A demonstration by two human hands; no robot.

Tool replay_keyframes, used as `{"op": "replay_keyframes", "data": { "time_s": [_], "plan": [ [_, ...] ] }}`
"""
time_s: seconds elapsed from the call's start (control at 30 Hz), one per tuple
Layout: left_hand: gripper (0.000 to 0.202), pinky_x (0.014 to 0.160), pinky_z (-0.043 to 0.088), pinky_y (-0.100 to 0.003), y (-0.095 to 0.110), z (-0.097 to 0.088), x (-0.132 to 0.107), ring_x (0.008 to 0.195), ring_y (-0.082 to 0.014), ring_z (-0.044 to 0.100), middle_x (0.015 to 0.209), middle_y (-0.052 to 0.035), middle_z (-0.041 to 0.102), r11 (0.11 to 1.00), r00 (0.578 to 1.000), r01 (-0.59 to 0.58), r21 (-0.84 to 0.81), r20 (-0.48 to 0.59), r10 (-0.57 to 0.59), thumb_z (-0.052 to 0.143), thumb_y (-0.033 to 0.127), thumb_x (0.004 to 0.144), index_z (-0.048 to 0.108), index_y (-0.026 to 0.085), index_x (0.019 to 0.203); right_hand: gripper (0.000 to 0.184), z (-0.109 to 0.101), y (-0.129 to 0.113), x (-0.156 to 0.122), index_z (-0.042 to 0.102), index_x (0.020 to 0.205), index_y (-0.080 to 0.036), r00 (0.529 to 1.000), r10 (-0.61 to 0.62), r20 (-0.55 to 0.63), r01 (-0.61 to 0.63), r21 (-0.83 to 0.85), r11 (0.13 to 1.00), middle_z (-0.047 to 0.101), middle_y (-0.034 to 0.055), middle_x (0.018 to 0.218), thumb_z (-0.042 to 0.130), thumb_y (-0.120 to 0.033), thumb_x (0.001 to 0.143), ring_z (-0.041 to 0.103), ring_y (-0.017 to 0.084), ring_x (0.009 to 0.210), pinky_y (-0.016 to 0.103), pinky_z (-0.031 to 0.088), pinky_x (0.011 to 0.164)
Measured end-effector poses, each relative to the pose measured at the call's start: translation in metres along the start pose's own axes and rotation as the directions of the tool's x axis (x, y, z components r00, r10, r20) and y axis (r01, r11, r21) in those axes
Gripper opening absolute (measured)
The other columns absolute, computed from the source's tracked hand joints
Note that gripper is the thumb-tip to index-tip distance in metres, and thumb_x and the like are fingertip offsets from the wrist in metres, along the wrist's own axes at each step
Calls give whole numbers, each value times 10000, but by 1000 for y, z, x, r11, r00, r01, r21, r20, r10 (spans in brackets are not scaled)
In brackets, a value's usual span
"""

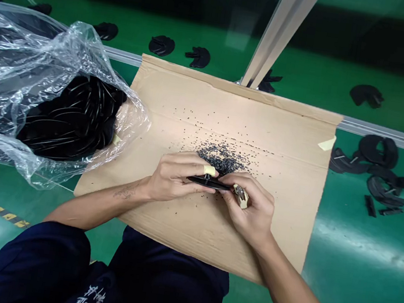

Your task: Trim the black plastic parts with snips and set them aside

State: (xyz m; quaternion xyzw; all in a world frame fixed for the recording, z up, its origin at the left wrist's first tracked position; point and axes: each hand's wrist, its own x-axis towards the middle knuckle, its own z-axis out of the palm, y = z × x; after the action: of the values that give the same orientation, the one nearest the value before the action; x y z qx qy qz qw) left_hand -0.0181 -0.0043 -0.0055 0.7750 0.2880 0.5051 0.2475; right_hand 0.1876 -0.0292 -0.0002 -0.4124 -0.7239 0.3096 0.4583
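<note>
My left hand [173, 177] is closed on a thin black plastic disc [207, 182], seen nearly edge-on. Pale yellow tape wraps one of its fingers. At the disc's right edge, my right hand [250, 206] pinches the rim and also has a small metal tool with pale tape [241, 196] in its grip; the tool's exact kind is unclear. Just beyond the hands, many tiny black plastic bits [223, 158] lie heaped and scattered over a cardboard sheet [162, 218].
To the left, a clear plastic bag [62, 46] lies open with black plastic parts [78, 119] stacked inside. Loose curved black pieces [387, 172] rest on the green surface at right. A metal-framed transparent panel with an upright post [279, 32] stands behind the cardboard.
</note>
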Motion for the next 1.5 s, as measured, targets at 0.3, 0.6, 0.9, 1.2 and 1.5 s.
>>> {"op": "replay_keyframes", "data": {
  "time_s": [0.3, 0.6, 0.9, 1.2, 1.5],
  "plan": [
    [225, 754, 607, -277, 2, -2, 2, 824, -145, 732, 899, -72, 787, 1000, 1000, 10, -15, 28, -9, 772, 255, 875, 739, 155, 1074, 80, -1, -2, 2, 684, 926, -235, 999, 36, 17, -36, 5, 999, 754, 52, 907, 702, -168, 886, 713, 195, 823, 343, 593, 747],
    [299, 821, 616, -307, 0, -5, 2, 915, -164, 732, 976, -89, 778, 998, 993, 60, -15, 105, -58, 687, 389, 939, 721, 173, 1144, 84, 2, -6, 1, 655, 864, -231, 984, 177, 9, -177, 110, 978, 735, 46, 865, 709, -285, 901, 692, 194, 788, 351, 578, 745],
    [223, 779, 599, -255, 2, -6, 1, 847, -136, 729, 919, -54, 786, 974, 976, 214, -74, 60, -210, 807, 253, 840, 750, 174, 1040, 94, -13, 3, 7, 650, 1001, -224, 997, 76, 15, -72, -178, 981, 707, 58, 940, 615, -184, 924, 658, 197, 830, 354, 533, 741],
    [220, 800, 575, -303, -1, -6, 2, 874, -149, 707, 956, -61, 783, 986, 983, 134, -102, 140, -119, 769, 275, 878, 760, 211, 1089, 205, -14, 12, 0, 665, 1097, -200, 976, -131, 175, 202, -492, 847, 726, 86, 912, 601, -161, 907, 607, 226, 791, 361, 472, 680],
    [140, 768, 554, -307, -2, -7, 2, 810, -138, 690, 905, -46, 782, 988, 983, 105, -111, 163, -86, 746, 258, 898, 765, 209, 1027, 147, -16, 8, 3, 691, 1025, -184, 958, -205, 200, 285, -609, 740, 678, 44, 727, 590, -137, 929, 531, 179, 649, 326, 421, 612]
  ]
}}
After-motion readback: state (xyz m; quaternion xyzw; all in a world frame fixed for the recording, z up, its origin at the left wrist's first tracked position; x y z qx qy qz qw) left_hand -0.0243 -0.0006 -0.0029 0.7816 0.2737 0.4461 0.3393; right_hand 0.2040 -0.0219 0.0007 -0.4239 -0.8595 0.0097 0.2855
